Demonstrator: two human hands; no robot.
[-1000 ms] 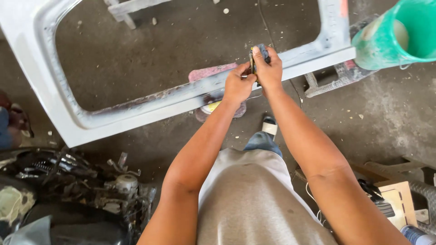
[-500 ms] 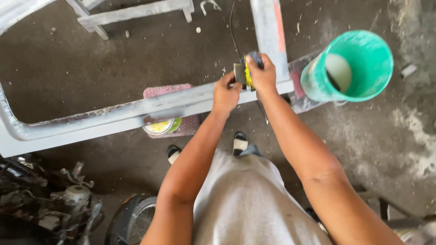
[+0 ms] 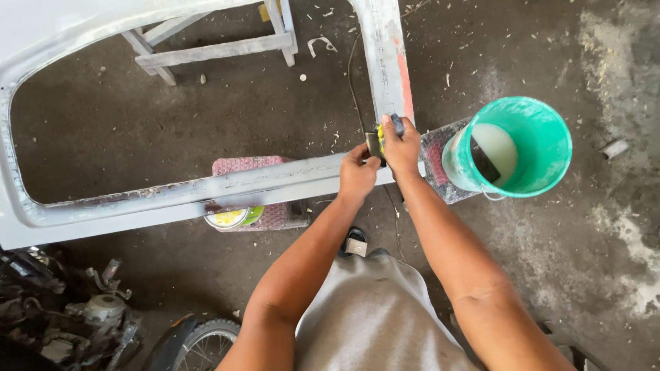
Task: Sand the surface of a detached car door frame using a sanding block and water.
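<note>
Both hands are together at the corner of the grey metal frame [image 3: 206, 191], where its long horizontal rail meets the upright rail. The left hand [image 3: 357, 175] is closed on one side of a small yellow-and-dark sanding block [image 3: 377, 139]; the right hand [image 3: 401, 145] is closed over its top, fingertips pressing it down on the frame. From where I stand this looks like rubbing down the grey primer at that joint, done wet, judging by the green bucket [image 3: 533, 182] of milky water just right of the frame corner. The next stroke would call for firm, even pressure along the rail, keeping the block flat so it does not tip off the narrow edge. Room is tight on the right: the bucket sits near the right forearm, on a patterned stool [image 3: 434, 148] beside the frame. Left of the corner the rail runs free and open, resting on another patterned stool [image 3: 253, 166] with a yellow tin [image 3: 228, 218] under it. A wooden trestle [image 3: 218, 47] stands beyond the frame, and motorbike parts [image 3: 82, 319] lie on the floor well below it
</note>
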